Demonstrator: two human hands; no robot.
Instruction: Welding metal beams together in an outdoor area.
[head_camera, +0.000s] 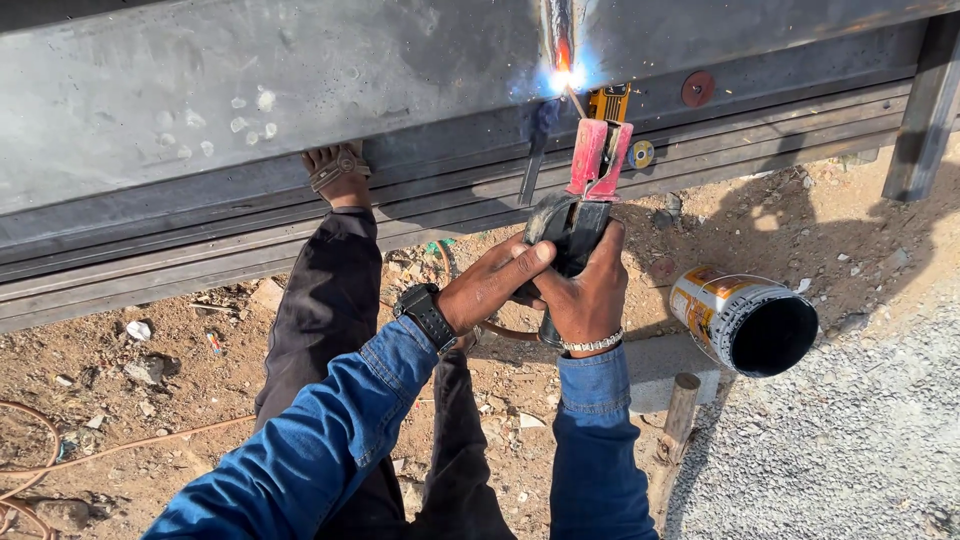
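Head view: right hand (590, 295) fingers clamp the electrode holder (580, 215); left hand (490, 285) fingers wrap over it, steadying. Its rod (574, 100) arcs against the steel beam (250, 100). Stiff, probably hot forward; grip the black insulated handle.

The steel panel (300, 90) is dull grey metal, matt and blotched with pale spatter marks. The electrode holder (590, 190) has worn red plastic jaws and a black rubbery handle. Both sleeves (330, 450) are blue denim cloth. The tin can (745, 320) is glossy printed metal. The ground (150, 400) is rough, stony earth.
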